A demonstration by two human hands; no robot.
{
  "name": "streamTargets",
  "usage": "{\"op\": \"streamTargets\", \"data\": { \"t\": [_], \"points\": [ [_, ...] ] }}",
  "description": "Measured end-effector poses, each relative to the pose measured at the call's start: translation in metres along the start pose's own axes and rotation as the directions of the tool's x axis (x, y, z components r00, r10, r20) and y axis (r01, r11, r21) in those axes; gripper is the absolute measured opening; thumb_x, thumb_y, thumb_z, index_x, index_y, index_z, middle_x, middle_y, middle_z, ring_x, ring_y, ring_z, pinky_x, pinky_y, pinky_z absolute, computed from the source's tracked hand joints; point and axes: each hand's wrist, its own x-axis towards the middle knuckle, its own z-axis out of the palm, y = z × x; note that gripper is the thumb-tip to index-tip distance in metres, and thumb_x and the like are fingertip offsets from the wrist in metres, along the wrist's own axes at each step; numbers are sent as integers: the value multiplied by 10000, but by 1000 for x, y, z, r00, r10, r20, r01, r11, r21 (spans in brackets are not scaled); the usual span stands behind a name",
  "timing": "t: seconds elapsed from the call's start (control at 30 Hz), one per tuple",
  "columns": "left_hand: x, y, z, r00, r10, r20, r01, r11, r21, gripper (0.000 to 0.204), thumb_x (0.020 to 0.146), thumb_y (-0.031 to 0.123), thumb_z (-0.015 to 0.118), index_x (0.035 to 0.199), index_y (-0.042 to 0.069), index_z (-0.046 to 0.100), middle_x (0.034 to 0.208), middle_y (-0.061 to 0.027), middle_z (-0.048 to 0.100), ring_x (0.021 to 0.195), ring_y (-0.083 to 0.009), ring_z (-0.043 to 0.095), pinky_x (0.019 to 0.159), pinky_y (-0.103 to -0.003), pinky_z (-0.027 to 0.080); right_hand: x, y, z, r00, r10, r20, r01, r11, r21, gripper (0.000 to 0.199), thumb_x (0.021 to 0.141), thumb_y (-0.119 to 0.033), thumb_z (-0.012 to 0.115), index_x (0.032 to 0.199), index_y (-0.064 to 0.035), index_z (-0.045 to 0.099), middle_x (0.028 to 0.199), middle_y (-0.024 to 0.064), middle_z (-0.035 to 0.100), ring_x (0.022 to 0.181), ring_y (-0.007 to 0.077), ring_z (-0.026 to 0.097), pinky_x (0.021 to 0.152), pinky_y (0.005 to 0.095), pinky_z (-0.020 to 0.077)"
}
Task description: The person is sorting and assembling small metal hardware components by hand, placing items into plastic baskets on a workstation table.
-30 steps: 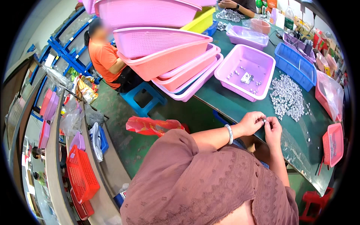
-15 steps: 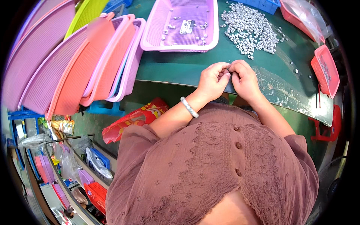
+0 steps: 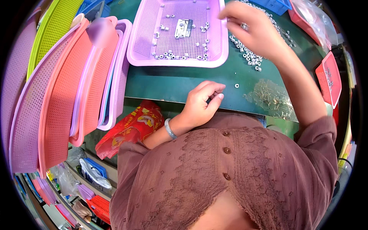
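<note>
My right hand [image 3: 255,30] is raised over the right rim of a lilac mesh basket [image 3: 140,57]. Its fingers stretch leftward, apart and slightly blurred, and I see nothing held in them. Small grey ring-shaped parts [image 3: 251,57] lie heaped on the table beneath and beside that hand, which hides much of the heap. More of these parts are scattered in the basket around a printed label [image 3: 184,28]. Near the table's front edge rests my left hand [image 3: 203,101], fingers curled and thumb close to them; whatever they may hold is hidden. One loose ring part [image 3: 236,86] lies to its right.
Stacked lilac, coral and green baskets [image 3: 63,92] stand at the left. A small coral basket [image 3: 329,80] holding some parts sits at the table's right edge. Blue bins [image 3: 278,4] are at the back. Below the green table [image 3: 168,82] hangs a red bag [image 3: 134,126].
My hands, together before, are now apart. The right has moved up and left to the basket rim; the left has dropped lower and left. More parts show in the basket, and the view has shifted.
</note>
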Motion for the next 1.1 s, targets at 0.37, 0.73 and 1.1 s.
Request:
{"op": "streamTargets", "data": {
  "t": [0.37,0.73,1.1],
  "points": [
    [-19,-12,-44,988,45,-145,-34,996,78,160,798,-6,561,957,-7,581,853,-85,579,738,-114,554,637,-217,457,101,37,108,738,67,672,114,968,-222,395,637,-12,654,1019,-47,563,979,124,558,916,292,556,800,358,450],
    [-15,-18,-49,992,27,-126,-22,999,39,154,800,-9,559,952,-3,584,840,-76,574,706,-103,546,615,-213,456,98,38,122,679,-24,734,106,992,-66,239,629,-1,626,861,-22,569,888,114,572,857,282,561,743,359,454],
    [-17,-13,-48,992,-25,-122,31,998,47,168,805,10,565,972,-3,582,865,-78,574,739,-106,554,647,-212,460,99,24,106,705,-34,708,47,999,1,155,674,7,548,827,-13,547,719,95,561,681,218,551,622,320,438]
  ]
}}
